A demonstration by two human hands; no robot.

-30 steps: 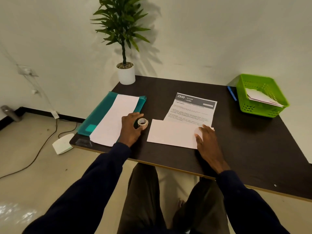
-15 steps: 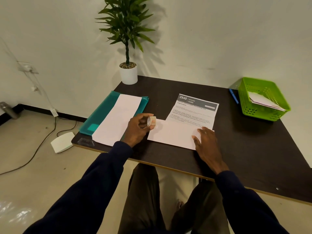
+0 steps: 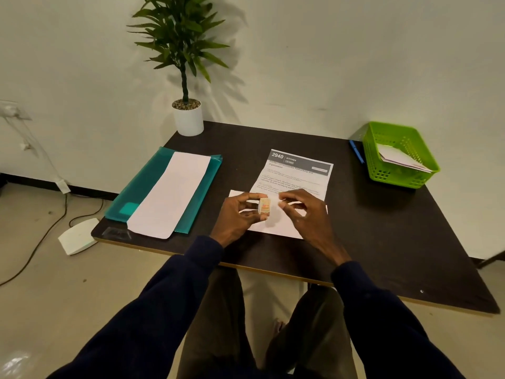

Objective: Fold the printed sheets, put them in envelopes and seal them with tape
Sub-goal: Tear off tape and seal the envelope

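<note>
1. Tape roll [image 3: 264, 205]: small, beige w/ red print, held up over the envelope at the table's [image 3: 382, 228] near-centre. It sits at 3 o'clock of your L hand and 9 o'clock of your R hand, btw the two.
2. L hand [image 3: 237, 217]: fingers curled, pinching the roll, thumb on the near side and fingertips on the far side.
3. R hand [image 3: 303, 214]: fingers curled, tips just beside the roll's R side. Can't tell whether they nip a tape end.
4. Envelope [image 3: 276, 228]: white, flat on the table under both hands, partly hidden.
5. Printed sheet [image 3: 297, 170]: flat, at 12 o'clock of the envelope, near edge meeting it. Header reads "2940 KITCHEN".
6. Teal folder [image 3: 142, 192]: 9 o'clock side of the table, w/ a long white sheet [image 3: 169, 195] on top.
7. Green basket [image 3: 401, 154]: 2 o'clock, papers inside. Blue pen [image 3: 356, 151] lies just beside its L wall.
8. Potted plant [image 3: 188, 116]: 11 o'clock corner.
</note>
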